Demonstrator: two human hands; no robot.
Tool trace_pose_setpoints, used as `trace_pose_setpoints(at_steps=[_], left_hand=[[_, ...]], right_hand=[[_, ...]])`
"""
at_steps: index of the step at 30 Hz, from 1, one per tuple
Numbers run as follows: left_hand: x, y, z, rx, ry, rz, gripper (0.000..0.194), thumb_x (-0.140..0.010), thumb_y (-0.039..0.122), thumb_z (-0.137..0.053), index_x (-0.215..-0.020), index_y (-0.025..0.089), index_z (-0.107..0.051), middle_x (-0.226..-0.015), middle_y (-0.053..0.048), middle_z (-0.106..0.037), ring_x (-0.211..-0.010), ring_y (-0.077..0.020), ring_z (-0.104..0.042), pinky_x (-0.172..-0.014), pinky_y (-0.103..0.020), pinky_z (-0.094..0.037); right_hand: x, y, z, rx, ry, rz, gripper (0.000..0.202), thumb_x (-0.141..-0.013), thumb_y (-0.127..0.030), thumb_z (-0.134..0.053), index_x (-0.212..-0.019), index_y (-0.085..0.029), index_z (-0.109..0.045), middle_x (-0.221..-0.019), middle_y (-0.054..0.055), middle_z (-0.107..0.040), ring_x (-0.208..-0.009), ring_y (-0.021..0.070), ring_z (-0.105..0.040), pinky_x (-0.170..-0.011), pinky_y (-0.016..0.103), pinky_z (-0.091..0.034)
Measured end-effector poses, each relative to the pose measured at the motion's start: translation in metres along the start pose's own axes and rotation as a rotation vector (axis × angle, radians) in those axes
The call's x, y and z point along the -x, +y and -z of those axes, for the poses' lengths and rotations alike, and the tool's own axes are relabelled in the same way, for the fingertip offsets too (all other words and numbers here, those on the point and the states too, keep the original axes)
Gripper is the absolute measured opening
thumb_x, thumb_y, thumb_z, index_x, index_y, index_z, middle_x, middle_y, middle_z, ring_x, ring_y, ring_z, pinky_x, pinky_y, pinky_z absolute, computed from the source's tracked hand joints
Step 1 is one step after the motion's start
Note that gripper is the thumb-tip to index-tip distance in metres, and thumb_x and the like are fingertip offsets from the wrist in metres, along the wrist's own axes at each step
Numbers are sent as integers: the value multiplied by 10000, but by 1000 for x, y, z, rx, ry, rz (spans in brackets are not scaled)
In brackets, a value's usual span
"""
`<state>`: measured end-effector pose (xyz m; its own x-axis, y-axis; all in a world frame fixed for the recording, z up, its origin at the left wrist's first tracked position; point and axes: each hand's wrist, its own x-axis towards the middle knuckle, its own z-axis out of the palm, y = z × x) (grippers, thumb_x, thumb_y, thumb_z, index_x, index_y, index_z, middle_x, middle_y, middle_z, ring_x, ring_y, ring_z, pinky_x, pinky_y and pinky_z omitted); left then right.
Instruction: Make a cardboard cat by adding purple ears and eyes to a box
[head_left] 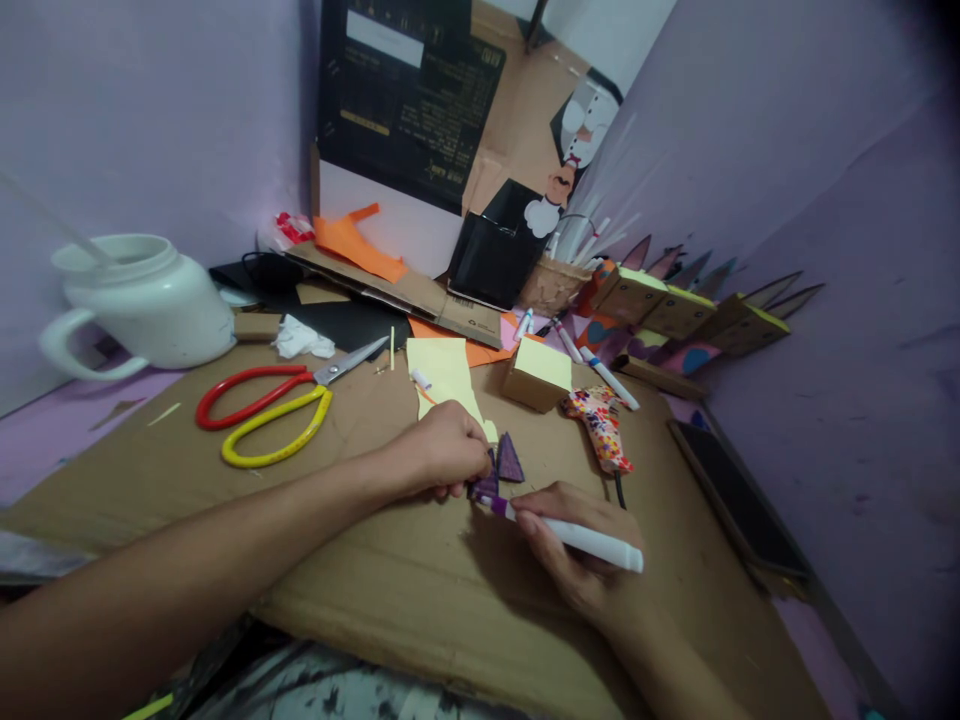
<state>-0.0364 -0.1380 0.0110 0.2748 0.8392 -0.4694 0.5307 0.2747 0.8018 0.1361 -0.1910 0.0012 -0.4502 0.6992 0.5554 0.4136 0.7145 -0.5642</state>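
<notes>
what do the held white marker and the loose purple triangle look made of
The held white marker looks like smooth plastic, judging by its even, rounded barrel. The loose purple triangle is probably matt cardboard, going by its straight edges and dull face.

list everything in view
purple pieces: 2, purple, centre
marker: 1, white and purple, centre
paper sheet: 1, yellow, centre
small box: 1, brown and yellow, centre
scissors: 1, red and yellow, left
jug: 1, white, left
crumpled paper: 1, white, left
paper scraps: 2+, orange, back
big box: 1, black and brown, back
basket: 1, brown, back
eared boxes: 3+, brown and yellow, right
loose markers: 3+, white, right
corded tool: 1, multicoloured, right
phone: 1, black, right
cardboard: 1, brown, underneath
left hand: 1, on purple piece
right hand: 1, holding marker
</notes>
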Motion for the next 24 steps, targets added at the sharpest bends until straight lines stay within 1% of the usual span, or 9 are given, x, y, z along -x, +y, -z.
trace_pose_setpoints(at_steps=[3,9,13,16,20,24], left_hand=[[-1,-1,0,3,-2,-8,123,-549,142,-503,-572,147,-624,-304,48,-435,-265,-96,-372,-285,-193,-277],[0,0,0,-1,-4,-7,126,-554,136,-509,-584,142,-632,-304,47,-433,-271,-103,-390,-290,-196,-291],[0,0,0,0,-5,-16,126,-558,127,-503,-572,139,-627,-310,43,-436,-276,-104,-393,-293,-200,-301],[-1,0,0,-1,-5,-20,118,-554,126,-501,-564,144,-617,-316,44,-443,-272,-97,-390,-288,-191,-292],[-1,-2,0,-3,-5,-21,87,-550,144,-513,-549,150,-600,-313,51,-435,-270,-87,-393,-289,-176,-293],[-2,-3,1,-2,-9,-23,94,-556,159,-515,-564,152,-608,-315,49,-440,-267,-87,-390,-285,-176,-283]], right_hand=[[0,0,-1,15,15,6,113,-799,-96,-576,-814,-160,-668,-650,39,-672,-543,118,-616,-513,192,-473],[-1,1,-2,16,-10,27,118,-802,-105,-572,-816,-178,-663,-636,24,-671,-528,122,-613,-505,203,-473],[0,1,-1,36,39,3,117,-800,-102,-572,-820,-167,-667,-655,34,-678,-536,121,-623,-505,194,-482],[-1,0,-1,44,37,4,113,-801,-105,-573,-811,-164,-669,-648,34,-675,-526,117,-617,-497,191,-480],[-2,-1,0,-2,19,-45,120,-809,-122,-561,-790,-174,-667,-618,25,-665,-506,121,-608,-471,199,-471],[-2,-1,-1,15,64,-88,106,-809,-135,-570,-809,-175,-669,-626,35,-667,-501,129,-599,-452,214,-459]])
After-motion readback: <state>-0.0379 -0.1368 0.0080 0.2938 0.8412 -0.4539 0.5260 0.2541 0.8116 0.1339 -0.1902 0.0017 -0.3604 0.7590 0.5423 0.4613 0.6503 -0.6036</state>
